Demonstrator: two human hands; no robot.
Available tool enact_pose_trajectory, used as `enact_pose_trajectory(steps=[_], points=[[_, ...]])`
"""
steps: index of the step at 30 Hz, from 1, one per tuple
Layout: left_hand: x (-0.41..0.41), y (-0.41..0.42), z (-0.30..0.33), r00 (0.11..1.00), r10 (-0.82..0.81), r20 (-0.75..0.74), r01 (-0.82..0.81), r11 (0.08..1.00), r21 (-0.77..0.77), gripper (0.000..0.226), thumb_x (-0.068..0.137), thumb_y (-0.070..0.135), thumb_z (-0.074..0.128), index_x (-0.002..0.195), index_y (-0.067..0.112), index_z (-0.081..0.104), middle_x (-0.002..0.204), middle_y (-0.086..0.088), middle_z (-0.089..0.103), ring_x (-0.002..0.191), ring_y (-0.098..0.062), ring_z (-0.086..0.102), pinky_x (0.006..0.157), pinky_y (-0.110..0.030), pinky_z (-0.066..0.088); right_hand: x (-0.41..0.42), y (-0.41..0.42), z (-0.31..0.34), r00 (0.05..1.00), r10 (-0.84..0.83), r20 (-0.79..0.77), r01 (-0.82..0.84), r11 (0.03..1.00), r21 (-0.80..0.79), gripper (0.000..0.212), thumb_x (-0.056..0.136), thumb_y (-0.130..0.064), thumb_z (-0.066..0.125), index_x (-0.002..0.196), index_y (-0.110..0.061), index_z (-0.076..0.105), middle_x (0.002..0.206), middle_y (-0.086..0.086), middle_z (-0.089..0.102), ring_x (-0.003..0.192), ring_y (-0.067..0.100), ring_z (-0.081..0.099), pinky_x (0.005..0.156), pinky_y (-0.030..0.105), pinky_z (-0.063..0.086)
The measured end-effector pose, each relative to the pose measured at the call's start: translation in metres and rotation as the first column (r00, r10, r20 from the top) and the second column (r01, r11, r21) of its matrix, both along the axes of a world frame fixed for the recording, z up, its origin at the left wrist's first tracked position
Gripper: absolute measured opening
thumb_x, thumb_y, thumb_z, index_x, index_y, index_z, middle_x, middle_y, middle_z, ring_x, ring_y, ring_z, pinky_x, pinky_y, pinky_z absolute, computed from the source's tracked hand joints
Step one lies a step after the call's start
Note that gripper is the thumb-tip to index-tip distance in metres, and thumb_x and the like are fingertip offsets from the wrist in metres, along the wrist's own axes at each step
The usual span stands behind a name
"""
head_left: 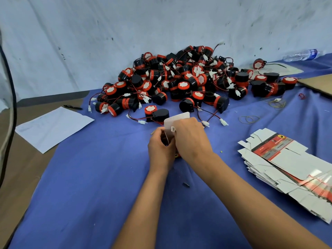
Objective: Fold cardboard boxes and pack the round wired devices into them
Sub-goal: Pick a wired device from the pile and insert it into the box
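Both hands meet at the middle of the blue cloth around a small cardboard box point(177, 119), whose white flap stands up behind the fingers. My left hand point(160, 148) grips the box's left side. My right hand point(191, 139) curls over its top and right side, and a white wire connector point(173, 129) shows between the two hands. The box body is mostly hidden by my hands. A big pile of round black-and-red wired devices point(188, 81) lies just beyond. A stack of flat unfolded boxes point(287, 164) lies to the right.
A white paper sheet point(53, 126) and a black pen point(72, 107) lie at the left. Rubber bands point(249, 119) are scattered at the right. A plastic bottle point(300, 55) lies at the far right by the wall. A brown cardboard sheet point(319, 83) pokes in from the right edge.
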State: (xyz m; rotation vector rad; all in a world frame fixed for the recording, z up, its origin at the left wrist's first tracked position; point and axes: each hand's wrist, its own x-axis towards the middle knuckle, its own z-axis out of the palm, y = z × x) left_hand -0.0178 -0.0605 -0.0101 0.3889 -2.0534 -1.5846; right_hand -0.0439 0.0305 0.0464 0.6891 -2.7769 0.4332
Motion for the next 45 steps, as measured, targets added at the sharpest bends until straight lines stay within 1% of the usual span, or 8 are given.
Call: enact_pose_trajectory(steps=[7, 14, 22, 25, 29, 33, 40, 45], points=[[0.002, -0.002, 0.002, 1.0, -0.017, 0.0, 0.017, 1.0, 0.002, 0.013, 0.089, 0.003, 0.066, 0.093, 0.016, 0.066, 0.085, -0.008, 0.071, 0.071, -0.02, 0.061, 0.067, -0.049, 0.056, -0.001, 0.007, -0.004, 0.996, 0.063, 0.055, -0.053, 0.984, -0.168, 0.014, 0.097, -0.021, 0.054, 0.084, -0.017, 0.058, 0.081, 0.0, 0.059, 0.082, 0.026, 0.054, 0.061, 0.035, 0.033], [0.008, -0.002, 0.004, 0.999, -0.053, 0.011, 0.054, 0.998, -0.037, 0.016, 0.085, 0.006, 0.064, 0.097, 0.016, 0.067, 0.09, -0.006, 0.073, 0.076, -0.021, 0.064, 0.064, -0.038, 0.052, -0.003, 0.003, 0.007, 0.969, 0.166, 0.182, -0.156, 0.985, -0.067, 0.023, 0.105, -0.026, 0.043, 0.085, -0.018, 0.05, 0.092, 0.008, 0.063, 0.087, 0.028, 0.055, 0.067, 0.04, 0.043], [0.013, -0.029, 0.0, 0.93, -0.365, 0.045, 0.362, 0.93, 0.071, 0.064, 0.067, 0.0, 0.088, 0.123, 0.018, 0.064, 0.112, 0.002, 0.077, 0.102, -0.017, 0.074, 0.08, -0.027, 0.06, -0.001, 0.015, 0.0, 0.966, 0.18, 0.187, -0.137, 0.965, -0.224, 0.026, 0.095, -0.009, 0.057, 0.102, -0.019, 0.08, 0.102, 0.003, 0.077, 0.098, 0.025, 0.067, 0.085, 0.038, 0.054], [0.012, -0.026, 0.002, 0.934, -0.355, 0.03, 0.353, 0.934, 0.048, 0.065, 0.063, 0.014, 0.089, 0.122, 0.019, 0.064, 0.115, 0.0, 0.075, 0.104, -0.019, 0.073, 0.089, -0.036, 0.061, 0.0, 0.024, -0.006, 0.982, 0.167, 0.09, -0.128, 0.934, -0.332, 0.023, 0.091, -0.006, 0.065, 0.1, -0.017, 0.082, 0.099, 0.001, 0.078, 0.098, 0.02, 0.064, 0.086, 0.035, 0.052], [0.012, -0.025, 0.002, 0.941, -0.339, 0.017, 0.338, 0.94, 0.039, 0.057, 0.062, 0.013, 0.085, 0.115, 0.019, 0.066, 0.109, -0.001, 0.077, 0.098, -0.018, 0.075, 0.085, -0.038, 0.061, 0.001, 0.022, -0.005, 0.966, 0.256, 0.029, -0.244, 0.945, -0.218, 0.018, 0.091, -0.012, 0.065, 0.088, -0.021, 0.081, 0.087, -0.004, 0.072, 0.091, 0.017, 0.047, 0.078, 0.041, 0.049], [0.014, -0.024, 0.003, 0.942, -0.336, 0.021, 0.335, 0.941, 0.046, 0.06, 0.055, 0.026, 0.089, 0.111, 0.019, 0.067, 0.109, -0.004, 0.076, 0.098, -0.021, 0.075, 0.086, -0.041, 0.062, -0.003, 0.025, 0.005, 0.938, 0.324, 0.121, -0.29, 0.927, -0.239, 0.016, 0.092, -0.013, 0.07, 0.098, -0.02, 0.082, 0.098, -0.001, 0.077, 0.097, 0.02, 0.061, 0.085, 0.037, 0.052], [0.013, -0.025, 0.003, 0.943, -0.329, 0.047, 0.329, 0.944, 0.001, 0.047, 0.067, 0.001, 0.083, 0.109, 0.011, 0.066, 0.103, -0.006, 0.076, 0.099, -0.033, 0.071, 0.087, -0.051, 0.06, 0.003, 0.018, -0.007, 0.976, 0.218, 0.013, -0.215, 0.97, -0.112, 0.019, 0.09, -0.01, 0.06, 0.081, -0.017, 0.075, 0.087, -0.003, 0.064, 0.092, 0.017, 0.048, 0.072, 0.034, 0.048], [0.014, -0.026, 0.004, 0.932, -0.356, 0.064, 0.356, 0.934, 0.012, 0.053, 0.067, 0.002, 0.083, 0.113, 0.022, 0.066, 0.108, -0.001, 0.076, 0.102, -0.027, 0.072, 0.09, -0.047, 0.061, -0.006, 0.033, -0.01, 0.914, 0.395, 0.095, -0.388, 0.918, -0.084, 0.023, 0.099, -0.021, 0.061, 0.084, -0.015, 0.077, 0.098, -0.007, 0.049, 0.099, 0.014, 0.039, 0.087, 0.024, 0.033]])
